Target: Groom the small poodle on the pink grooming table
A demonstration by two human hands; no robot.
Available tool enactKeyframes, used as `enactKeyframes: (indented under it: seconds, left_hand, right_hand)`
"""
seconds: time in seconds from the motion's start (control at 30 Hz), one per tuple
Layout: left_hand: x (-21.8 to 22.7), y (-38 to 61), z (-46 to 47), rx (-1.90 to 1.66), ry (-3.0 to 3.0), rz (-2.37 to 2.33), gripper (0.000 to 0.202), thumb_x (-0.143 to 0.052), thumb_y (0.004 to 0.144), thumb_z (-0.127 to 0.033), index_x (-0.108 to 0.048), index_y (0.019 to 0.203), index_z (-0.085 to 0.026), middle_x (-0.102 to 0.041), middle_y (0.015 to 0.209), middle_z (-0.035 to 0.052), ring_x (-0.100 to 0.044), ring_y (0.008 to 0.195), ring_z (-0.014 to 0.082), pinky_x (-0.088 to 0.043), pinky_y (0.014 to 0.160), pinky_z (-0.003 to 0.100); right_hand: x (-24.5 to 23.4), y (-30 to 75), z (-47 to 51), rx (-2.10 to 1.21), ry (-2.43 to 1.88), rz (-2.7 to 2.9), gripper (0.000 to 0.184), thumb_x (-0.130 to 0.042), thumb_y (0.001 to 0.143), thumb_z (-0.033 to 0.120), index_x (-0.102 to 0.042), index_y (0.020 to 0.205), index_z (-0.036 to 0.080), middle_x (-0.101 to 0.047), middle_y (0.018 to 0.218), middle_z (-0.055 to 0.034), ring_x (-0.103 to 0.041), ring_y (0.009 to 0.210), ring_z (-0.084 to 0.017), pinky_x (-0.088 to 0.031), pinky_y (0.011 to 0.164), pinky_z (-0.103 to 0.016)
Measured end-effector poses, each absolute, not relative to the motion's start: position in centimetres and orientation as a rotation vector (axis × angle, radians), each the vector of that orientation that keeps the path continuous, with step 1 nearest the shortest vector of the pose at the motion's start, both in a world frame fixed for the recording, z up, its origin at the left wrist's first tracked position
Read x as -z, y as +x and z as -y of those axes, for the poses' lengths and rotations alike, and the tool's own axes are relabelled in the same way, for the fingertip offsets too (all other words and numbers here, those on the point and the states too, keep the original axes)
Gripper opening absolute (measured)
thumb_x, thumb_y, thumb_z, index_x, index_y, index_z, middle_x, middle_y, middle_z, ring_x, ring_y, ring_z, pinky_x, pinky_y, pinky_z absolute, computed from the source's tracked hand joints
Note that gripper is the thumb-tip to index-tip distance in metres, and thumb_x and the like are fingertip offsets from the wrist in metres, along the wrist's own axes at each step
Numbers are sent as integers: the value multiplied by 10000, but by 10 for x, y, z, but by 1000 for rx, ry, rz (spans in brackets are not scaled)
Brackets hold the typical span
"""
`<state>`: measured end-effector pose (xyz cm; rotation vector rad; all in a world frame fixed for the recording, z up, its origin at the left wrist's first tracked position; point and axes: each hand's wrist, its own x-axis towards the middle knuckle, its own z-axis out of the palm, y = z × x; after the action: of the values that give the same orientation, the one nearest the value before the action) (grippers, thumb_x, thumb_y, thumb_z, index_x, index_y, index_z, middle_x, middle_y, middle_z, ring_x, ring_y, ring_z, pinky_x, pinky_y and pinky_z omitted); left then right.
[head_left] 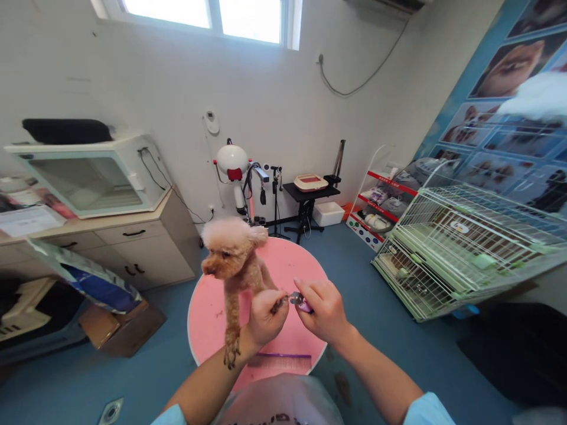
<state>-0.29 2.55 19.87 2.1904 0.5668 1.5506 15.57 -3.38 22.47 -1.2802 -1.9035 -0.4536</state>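
Observation:
A small curly brown dog (234,260) stands on a round pink grooming table (208,319), head turned to the left. My left hand (262,317) is closed around one of its paws, lifted up in front of me. My right hand (323,310) is closed on a small purple nail clipper (302,303), whose metal tip touches the paw's toes. A purple comb (281,356) lies on the table's near edge, just below my hands. One of the dog's front legs hangs over my left forearm.
Wire cages (460,248) stand at the right. A low cabinet (128,248) with a white drying box (88,174) lines the left wall. A cardboard box (119,327) sits on the blue floor. A dryer on a stand (233,165) and a black side table (310,195) are at the back.

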Motion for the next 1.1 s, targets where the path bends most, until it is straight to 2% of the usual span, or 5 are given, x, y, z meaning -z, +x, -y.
enactKeyframes:
  seconds: [0.23,0.53,0.83,1.1]
  left_hand:
    - [-204,-5,-22,-1482,2221,-578,210,-467,845,-164,-633,720,-133,-623,619,26,-524,521,89,-418,522,196]
    - [-204,-3,-24,-1442,2256,-562,257,-463,853,-170,-567,620,-139,-522,531,-4,-455,481,80,-368,500,198]
    - [-206,-5,-28,-1192,2381,-484,213,-441,863,-186,-564,693,-151,-580,612,16,-533,569,108,-394,562,225]
    - [-205,-5,-29,-1182,2443,-455,233,-431,865,-170,-533,656,-153,-562,578,15,-519,545,110,-382,545,227]
  right_hand:
    - [-227,154,32,456,-1279,1978,478,-524,777,140,-521,1254,172,-651,844,-68,-566,750,-190,-431,656,-320]
    - [-219,156,33,428,-1347,1934,384,-511,812,164,-575,1190,163,-648,708,-37,-570,624,-150,-436,597,-273]
    - [-232,160,38,445,-1246,2042,513,-501,805,188,-477,1317,199,-645,859,-63,-590,801,-191,-451,694,-330]
    - [-228,160,37,358,-1289,2046,543,-495,762,137,-483,1302,189,-655,846,-63,-598,788,-193,-486,694,-329]
